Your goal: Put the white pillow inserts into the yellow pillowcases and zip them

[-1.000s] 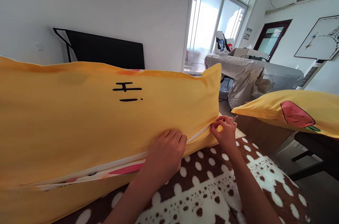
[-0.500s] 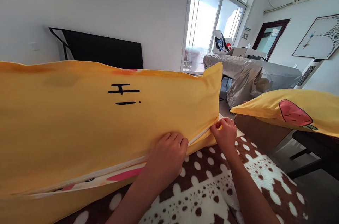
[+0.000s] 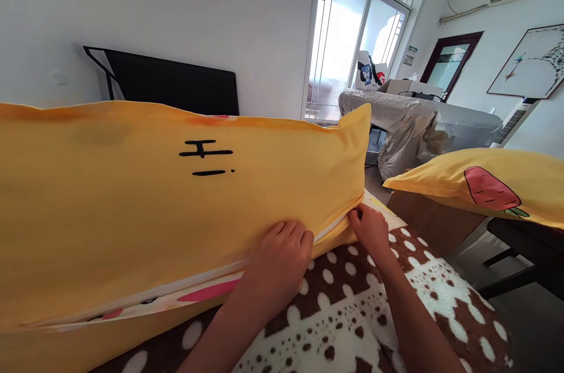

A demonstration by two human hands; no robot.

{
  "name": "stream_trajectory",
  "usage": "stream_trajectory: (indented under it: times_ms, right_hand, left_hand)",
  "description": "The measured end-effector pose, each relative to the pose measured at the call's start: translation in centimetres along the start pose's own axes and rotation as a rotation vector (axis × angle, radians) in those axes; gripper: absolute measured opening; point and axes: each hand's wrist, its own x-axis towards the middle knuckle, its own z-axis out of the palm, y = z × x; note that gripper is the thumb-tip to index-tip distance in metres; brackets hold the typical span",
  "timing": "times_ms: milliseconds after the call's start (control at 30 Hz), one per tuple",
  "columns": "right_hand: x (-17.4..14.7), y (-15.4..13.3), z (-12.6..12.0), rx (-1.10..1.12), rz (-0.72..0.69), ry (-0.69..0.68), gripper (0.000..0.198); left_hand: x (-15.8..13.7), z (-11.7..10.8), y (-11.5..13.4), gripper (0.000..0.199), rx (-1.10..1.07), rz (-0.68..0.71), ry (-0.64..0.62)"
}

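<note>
A long yellow pillowcase [image 3: 145, 220] with black "Hi" lettering stands on its side across the view. Along its lower edge runs a white zipper [image 3: 194, 273], parted on the left, where a white and pink inner pillow [image 3: 209, 291] shows through. My left hand [image 3: 282, 255] is closed on the pillowcase at the zipper edge, fingers curled over the cloth. At the right end of the zipper, my right hand [image 3: 371, 229] pinches the edge by the corner; its fingertips hide whether it has the zipper pull.
Beneath lies a brown and white spotted blanket [image 3: 335, 326]. On the right, another yellow pillow [image 3: 440, 170] with a carrot print rests above a black stool [image 3: 524, 255]. Behind are plastic-covered furniture [image 3: 405, 126], a black panel [image 3: 176, 82] and a window [image 3: 337, 38].
My right hand has shifted slightly left and down along the zipper end, its fingers tucked in closer. My left hand stays in place on the cloth.
</note>
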Motion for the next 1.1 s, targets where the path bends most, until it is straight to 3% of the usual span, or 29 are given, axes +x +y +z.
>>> stream_trajectory:
  times_ms: [467,800,1100]
  right_hand:
    - [0.26,-0.09,-0.41,-0.029,0.069,0.065,0.027]
    - [0.48,0.45,-0.09,0.176,0.020,0.043,0.027]
    - [0.29,0.21,-0.03,0.084,0.043,0.084,0.025]
  left_hand:
    - [0.03,0.10,-0.29,0.017,-0.042,0.013,-0.013]
    - [-0.23,-0.28,-0.11,0.017,-0.051,-0.017,-0.013]
    - [-0.01,0.03,-0.10,0.018,-0.044,-0.001,0.011]
